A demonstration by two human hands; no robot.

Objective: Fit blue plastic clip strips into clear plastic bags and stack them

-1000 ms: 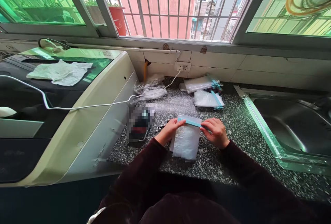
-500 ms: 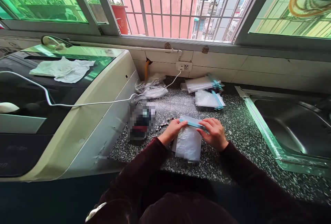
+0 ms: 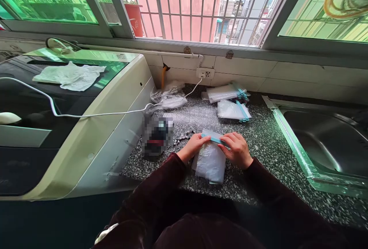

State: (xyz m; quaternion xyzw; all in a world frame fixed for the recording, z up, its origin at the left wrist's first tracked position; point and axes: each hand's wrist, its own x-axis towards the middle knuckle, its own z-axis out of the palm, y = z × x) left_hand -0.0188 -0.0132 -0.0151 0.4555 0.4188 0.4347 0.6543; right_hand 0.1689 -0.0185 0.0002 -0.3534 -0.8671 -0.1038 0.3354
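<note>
A clear plastic zip bag point(image 3: 212, 160) with a light blue strip point(image 3: 214, 139) across its upper part is between my hands, above the speckled counter. My left hand point(image 3: 195, 144) pinches the strip's left end between thumb and fingers. At the other end, my right hand point(image 3: 236, 148) has its thumb and fingertips closed on the strip. Under the bag, edges of other flat pieces show, mostly hidden. Beyond my hands lie two groups of similar bags with blue strips, a nearer one point(image 3: 228, 110) and a farther one point(image 3: 221, 93).
A white appliance point(image 3: 115, 114) stands at left, with a crumpled cloth point(image 3: 82, 76) on top. A white cable point(image 3: 123, 112) runs from it to the wall socket point(image 3: 205, 73). Crumpled clear plastic point(image 3: 169, 95) and a blurred-out item point(image 3: 157, 137) lie nearby. The steel sink point(image 3: 290, 149) is at right.
The bag and strip have shifted slightly to the right in view. My right fingers have moved a little inward along the strip; both hands keep their grip.
</note>
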